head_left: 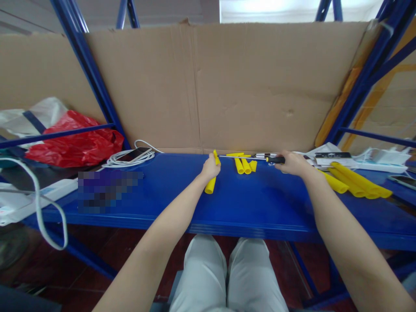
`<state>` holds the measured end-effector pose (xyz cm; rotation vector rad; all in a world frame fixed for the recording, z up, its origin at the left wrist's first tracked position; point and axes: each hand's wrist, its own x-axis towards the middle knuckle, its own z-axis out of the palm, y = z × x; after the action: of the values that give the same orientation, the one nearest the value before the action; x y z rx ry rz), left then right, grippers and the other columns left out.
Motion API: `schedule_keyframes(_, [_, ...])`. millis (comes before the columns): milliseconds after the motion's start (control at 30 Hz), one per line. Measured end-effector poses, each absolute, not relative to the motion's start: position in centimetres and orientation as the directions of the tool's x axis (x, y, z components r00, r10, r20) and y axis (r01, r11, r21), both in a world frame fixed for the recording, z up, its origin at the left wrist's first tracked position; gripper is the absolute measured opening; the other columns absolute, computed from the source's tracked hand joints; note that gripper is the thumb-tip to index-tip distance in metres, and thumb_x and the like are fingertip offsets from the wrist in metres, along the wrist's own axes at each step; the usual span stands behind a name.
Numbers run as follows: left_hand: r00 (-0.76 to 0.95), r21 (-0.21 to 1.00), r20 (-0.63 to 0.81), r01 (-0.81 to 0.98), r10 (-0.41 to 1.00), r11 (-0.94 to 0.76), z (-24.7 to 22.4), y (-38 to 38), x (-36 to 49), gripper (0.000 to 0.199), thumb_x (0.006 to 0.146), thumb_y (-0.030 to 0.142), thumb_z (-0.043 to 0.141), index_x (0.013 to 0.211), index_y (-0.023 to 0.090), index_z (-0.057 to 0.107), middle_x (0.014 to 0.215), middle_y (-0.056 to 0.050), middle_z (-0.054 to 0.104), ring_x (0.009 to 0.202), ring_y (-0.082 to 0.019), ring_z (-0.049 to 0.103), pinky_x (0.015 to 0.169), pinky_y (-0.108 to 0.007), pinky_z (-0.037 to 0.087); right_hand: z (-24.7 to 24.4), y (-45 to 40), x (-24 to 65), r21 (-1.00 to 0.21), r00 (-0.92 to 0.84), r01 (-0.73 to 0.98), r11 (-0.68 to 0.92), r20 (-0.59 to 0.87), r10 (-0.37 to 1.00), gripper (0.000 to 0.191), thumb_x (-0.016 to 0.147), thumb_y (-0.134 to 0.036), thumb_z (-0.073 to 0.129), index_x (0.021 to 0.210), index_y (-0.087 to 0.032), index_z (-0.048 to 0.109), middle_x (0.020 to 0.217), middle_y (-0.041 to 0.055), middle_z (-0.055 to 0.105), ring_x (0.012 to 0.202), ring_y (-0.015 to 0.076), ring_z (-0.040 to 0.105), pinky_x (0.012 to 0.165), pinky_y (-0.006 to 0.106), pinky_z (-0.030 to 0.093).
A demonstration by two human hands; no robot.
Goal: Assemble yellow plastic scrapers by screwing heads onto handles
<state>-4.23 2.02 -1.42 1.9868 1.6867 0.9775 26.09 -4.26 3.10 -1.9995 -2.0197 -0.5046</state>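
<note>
My left hand (209, 168) is closed around a yellow tube (210, 186), which stands out above and below the fingers. The fingers of my right hand (290, 163) wrap the black-and-yellow handle of a screwdriver (275, 160). Its long thin shaft points left, and the tip is close to the upper part of the tube; whether it touches or enters cannot be made out. Between the hands, several shorter yellow tube pieces (244, 167) lie on the blue table (182, 190). A dark-and-white slim object (264, 155) is behind the screwdriver.
Longer yellow tubes (360, 184) lie right of my right forearm, near a white power strip (380, 166). On the left are a coiled white cable (113, 161), a phone (135, 154), a red plastic bag (76, 138) and another power strip (58, 189). Cardboard (243, 86) closes off the back.
</note>
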Motion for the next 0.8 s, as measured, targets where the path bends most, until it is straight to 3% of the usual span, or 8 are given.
schedule_keyframes(167, [0.06, 0.641, 0.257, 0.737, 0.965, -0.216, -0.9, 1.4, -4.2, 0.029, 0.087, 0.015, 0.055, 0.113, 0.018, 0.041, 0.115, -0.017, 0.066, 0.095, -0.023, 0.069, 0.08, -0.035, 0.054, 3.0, -4.1, 26.3, 0.105, -0.071, 0.994, 0.026, 0.451, 0.89, 0.03, 0.076, -0.035, 0.055, 0.098, -0.02, 0.07, 0.099, 0.0114, 0.067, 0.099, 0.0298, 0.061, 0.077, 0.037, 0.045])
schedule_keyframes(333, [0.063, 0.625, 0.252, 0.751, 0.966, -0.212, -0.6, 1.0, -4.1, 0.028, 0.088, 0.014, 0.054, 0.113, 0.017, 0.041, 0.118, -0.018, 0.065, 0.097, -0.024, 0.069, 0.081, -0.035, 0.054, 2.8, -4.0, 26.3, 0.113, -0.039, 0.993, -0.015, 0.461, 0.886, 0.024, 0.074, -0.035, 0.059, 0.091, -0.021, 0.068, 0.097, 0.0104, 0.066, 0.096, 0.0298, 0.061, 0.076, 0.038, 0.043])
schedule_keyframes(567, [0.074, 0.608, 0.245, 0.765, 0.967, -0.213, -0.3, 0.6, -4.0, 0.029, 0.089, 0.014, 0.054, 0.115, 0.015, 0.041, 0.12, -0.02, 0.063, 0.099, -0.024, 0.069, 0.082, -0.035, 0.054, 2.9, -4.3, 26.0, 0.042, 0.072, 0.994, -0.102, 0.446, 0.892, 0.04, 0.075, -0.046, 0.062, 0.105, -0.019, 0.057, 0.085, 0.0105, 0.068, 0.079, 0.0282, 0.064, 0.065, 0.033, 0.041])
schedule_keyframes(800, [0.074, 0.63, 0.258, 0.743, 0.963, -0.226, -0.6, 1.0, -4.1, 0.029, 0.088, 0.013, 0.054, 0.114, 0.018, 0.042, 0.115, -0.016, 0.066, 0.096, -0.023, 0.069, 0.082, -0.035, 0.054, 2.8, -3.9, 26.3, 0.071, -0.02, 0.997, -0.011, 0.42, 0.907, 0.031, 0.078, -0.041, 0.055, 0.098, -0.02, 0.064, 0.096, 0.0123, 0.07, 0.091, 0.0294, 0.064, 0.069, 0.035, 0.045])
